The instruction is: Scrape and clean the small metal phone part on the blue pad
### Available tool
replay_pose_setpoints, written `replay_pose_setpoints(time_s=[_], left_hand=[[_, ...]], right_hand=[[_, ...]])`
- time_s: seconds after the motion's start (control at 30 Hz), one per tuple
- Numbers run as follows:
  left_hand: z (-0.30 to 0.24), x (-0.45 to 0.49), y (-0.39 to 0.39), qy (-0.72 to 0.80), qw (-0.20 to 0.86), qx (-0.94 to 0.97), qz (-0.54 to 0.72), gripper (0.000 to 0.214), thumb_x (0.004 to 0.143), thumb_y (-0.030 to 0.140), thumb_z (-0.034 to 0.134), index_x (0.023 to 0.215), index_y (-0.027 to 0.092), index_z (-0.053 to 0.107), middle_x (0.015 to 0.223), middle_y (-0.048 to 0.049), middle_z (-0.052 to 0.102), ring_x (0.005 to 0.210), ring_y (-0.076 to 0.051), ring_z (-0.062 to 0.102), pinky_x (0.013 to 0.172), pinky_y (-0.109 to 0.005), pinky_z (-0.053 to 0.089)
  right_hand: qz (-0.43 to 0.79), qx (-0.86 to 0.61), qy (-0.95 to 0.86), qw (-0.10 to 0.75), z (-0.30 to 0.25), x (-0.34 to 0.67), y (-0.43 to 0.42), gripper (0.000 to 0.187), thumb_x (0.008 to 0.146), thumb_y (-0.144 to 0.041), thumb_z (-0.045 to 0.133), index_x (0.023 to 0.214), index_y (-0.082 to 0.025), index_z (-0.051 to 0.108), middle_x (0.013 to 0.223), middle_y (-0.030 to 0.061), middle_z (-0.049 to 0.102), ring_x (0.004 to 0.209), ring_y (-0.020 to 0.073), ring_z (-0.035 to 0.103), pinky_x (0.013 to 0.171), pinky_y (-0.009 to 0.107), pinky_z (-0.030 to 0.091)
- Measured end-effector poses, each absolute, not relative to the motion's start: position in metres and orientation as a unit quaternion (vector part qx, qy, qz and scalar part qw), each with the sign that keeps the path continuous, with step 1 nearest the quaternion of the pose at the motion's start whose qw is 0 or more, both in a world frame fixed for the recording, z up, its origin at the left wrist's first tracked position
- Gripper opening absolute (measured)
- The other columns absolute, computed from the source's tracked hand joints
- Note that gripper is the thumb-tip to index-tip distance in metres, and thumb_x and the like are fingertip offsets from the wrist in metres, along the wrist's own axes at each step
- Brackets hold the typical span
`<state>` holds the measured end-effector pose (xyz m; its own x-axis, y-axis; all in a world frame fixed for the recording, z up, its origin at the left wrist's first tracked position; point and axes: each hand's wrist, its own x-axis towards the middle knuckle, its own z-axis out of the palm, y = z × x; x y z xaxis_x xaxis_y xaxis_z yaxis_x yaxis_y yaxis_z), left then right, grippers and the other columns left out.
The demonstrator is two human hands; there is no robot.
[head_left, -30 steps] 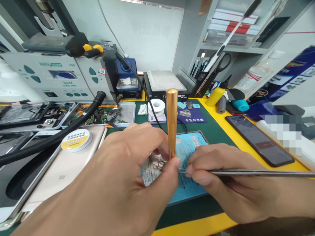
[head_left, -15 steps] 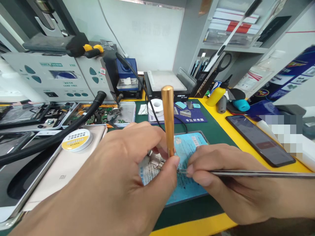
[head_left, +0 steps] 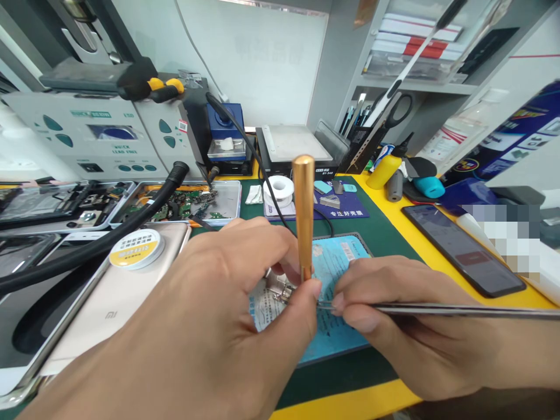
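My left hand (head_left: 210,309) is closed, with thumb and fingers around the lower end of an upright gold-handled tool (head_left: 303,216); the tool's tip is hidden behind the thumb. Small silver metal parts (head_left: 282,290) show in the gap between those fingers, too partly covered to name. Tweezers (head_left: 420,310) lie nearly level in my right hand (head_left: 406,315), pinched between thumb and fingers near their points. The points reach toward my left thumb. Beneath both hands is a flat blue, printed surface (head_left: 336,341) with a dark rim.
A green mat (head_left: 380,361) covers the yellow bench. At left stand a soldering station (head_left: 118,151), trays of circuit boards (head_left: 234,192) and a phone back (head_left: 109,315) with a round tin (head_left: 136,249) on it. A dark phone (head_left: 464,251) lies right; a tape roll (head_left: 279,189) sits behind.
The gold-handled tool and the fingers of my left hand have shifted slightly to the right. My right hand and the tweezers are practically unmoved.
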<state>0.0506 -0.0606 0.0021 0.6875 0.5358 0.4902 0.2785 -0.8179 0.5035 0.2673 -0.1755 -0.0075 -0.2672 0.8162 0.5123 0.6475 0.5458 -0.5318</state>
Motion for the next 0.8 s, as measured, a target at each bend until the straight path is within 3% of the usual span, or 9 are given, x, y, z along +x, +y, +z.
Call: replay_pose_setpoints(time_s=[0.3, 0.8], left_hand=[[0.0028, 0.0529, -0.0594, 0.230, 0.208, 0.896, 0.318, 0.008, 0.093, 0.043, 0.066, 0.094, 0.041, 0.073, 0.082, 0.0069, 0.077, 0.063, -0.017, 0.070, 0.041, -0.029, 0.051], [0.0022, 0.0520, -0.0597, 0.221, 0.208, 0.900, 0.313, 0.006, 0.093, 0.042, 0.067, 0.096, 0.043, 0.072, 0.082, 0.0109, 0.076, 0.064, -0.013, 0.070, 0.040, -0.024, 0.052]], right_hand=[[0.101, -0.467, -0.793, 0.378, -0.0064, 0.2656, -0.1757, 0.008, 0.102, -0.012, 0.068, 0.101, -0.019, 0.064, 0.083, 0.0036, 0.082, 0.072, 0.0163, 0.080, 0.068, 0.026, 0.062], [0.104, -0.466, -0.791, 0.382, -0.0070, 0.2664, -0.1767, 0.008, 0.101, -0.012, 0.068, 0.102, -0.019, 0.064, 0.083, 0.0038, 0.082, 0.071, 0.0165, 0.080, 0.067, 0.027, 0.061]])
